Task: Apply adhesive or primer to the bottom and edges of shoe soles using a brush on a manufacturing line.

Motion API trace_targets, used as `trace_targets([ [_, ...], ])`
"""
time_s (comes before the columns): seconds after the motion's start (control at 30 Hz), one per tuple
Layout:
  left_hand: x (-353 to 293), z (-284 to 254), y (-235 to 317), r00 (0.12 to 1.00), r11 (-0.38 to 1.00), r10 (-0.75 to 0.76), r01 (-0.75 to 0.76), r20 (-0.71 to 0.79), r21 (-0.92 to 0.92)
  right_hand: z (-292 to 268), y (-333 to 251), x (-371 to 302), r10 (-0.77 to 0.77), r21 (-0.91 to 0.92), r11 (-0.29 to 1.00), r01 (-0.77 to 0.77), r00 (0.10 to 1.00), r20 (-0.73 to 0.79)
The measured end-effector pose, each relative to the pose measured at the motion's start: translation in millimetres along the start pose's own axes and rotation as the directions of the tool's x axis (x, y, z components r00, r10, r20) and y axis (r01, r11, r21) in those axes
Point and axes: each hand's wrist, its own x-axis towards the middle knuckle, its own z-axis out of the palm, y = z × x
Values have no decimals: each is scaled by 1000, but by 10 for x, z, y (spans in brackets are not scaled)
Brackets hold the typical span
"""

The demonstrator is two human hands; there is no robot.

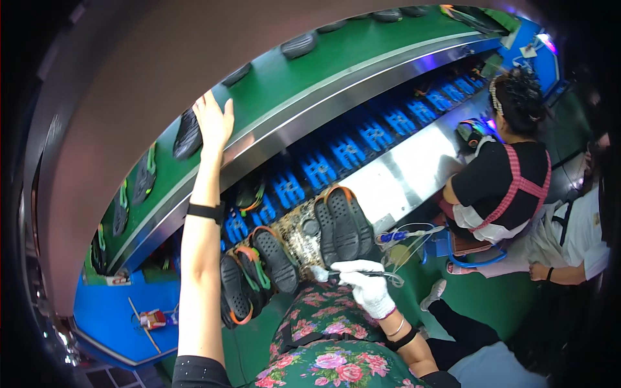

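My bare left hand (214,121) is stretched out over the green conveyor belt, fingers extended and thumb apart. Beside its fingers, partly covered by them, lies a black clog-like shoe (187,137); whether they touch, I cannot tell. My right hand (367,288), in a white glove, is closed around a small brush (319,273) with a pale tip and dark handle. Just beyond the brush, several black clogs with perforated surfaces and orange trim (343,223) stand on a worn, glue-speckled bench (299,234). More clogs (274,258) with orange and green straps stand to the left.
Spaced-out shoes (299,46) line the green belt (362,43), edged by a metal rail (284,132). Blue racks (349,153) run below it. A co-worker in a pink-strapped apron (517,174) sits at the right, with others nearby. Cables (414,240) hang near the bench end.
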Motion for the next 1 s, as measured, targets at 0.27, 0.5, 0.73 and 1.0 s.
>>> trace_targets([
  [0.27,223,420,-585,971,991,-87,106,224,-77,-36,-94,52,59,196,979,-60,998,11],
  [0.5,-556,-491,217,845,407,-385,516,371,-754,-115,-207,63,-153,-21,988,156,984,87],
  [0.73,-1382,-1789,-177,757,394,-648,235,-88,-888,69,-383,60,-70,358,933,34,994,88],
  [1.0,-2140,-1820,-105,429,-243,-584,718,690,-652,417,-676,108,-118,500,866,-3,970,211],
])
